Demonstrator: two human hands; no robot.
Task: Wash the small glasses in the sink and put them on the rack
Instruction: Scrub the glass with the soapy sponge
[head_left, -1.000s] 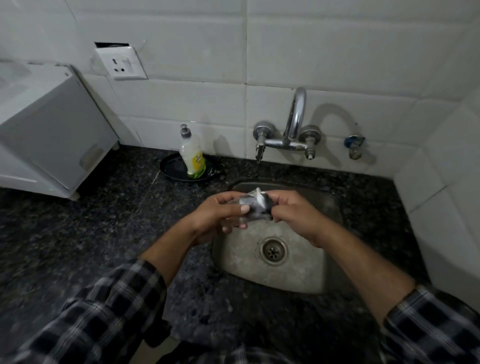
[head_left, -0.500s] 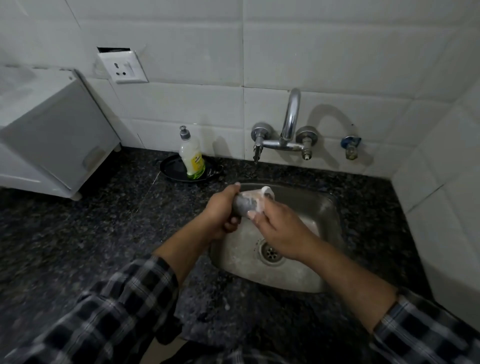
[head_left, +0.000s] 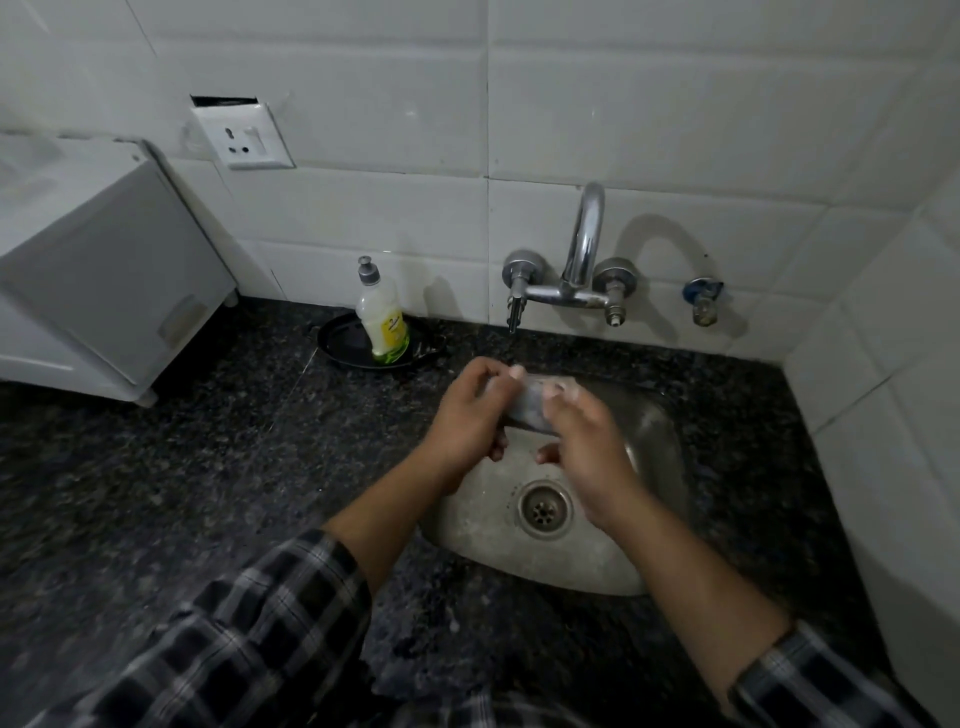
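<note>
A small clear glass (head_left: 527, 408) lies on its side between both hands, above the back of the steel sink (head_left: 652, 431). My left hand (head_left: 465, 421) grips its base end from the left. My right hand (head_left: 589, 447) wraps over the mouth end, where a bit of white foam or cloth (head_left: 563, 385) shows by the fingertips. Most of the glass is hidden by my fingers. No rack is in view.
The wall tap (head_left: 571, 283) stands behind the sink with its spout at the left. A dish soap bottle (head_left: 383, 322) stands in a black dish (head_left: 343, 345) on the dark granite counter (head_left: 208, 467). A white appliance (head_left: 98, 270) sits far left.
The glass has stayed between my hands over the sink. My right hand has slid over it and now covers the mouth end from the front, and both hands have shifted slightly.
</note>
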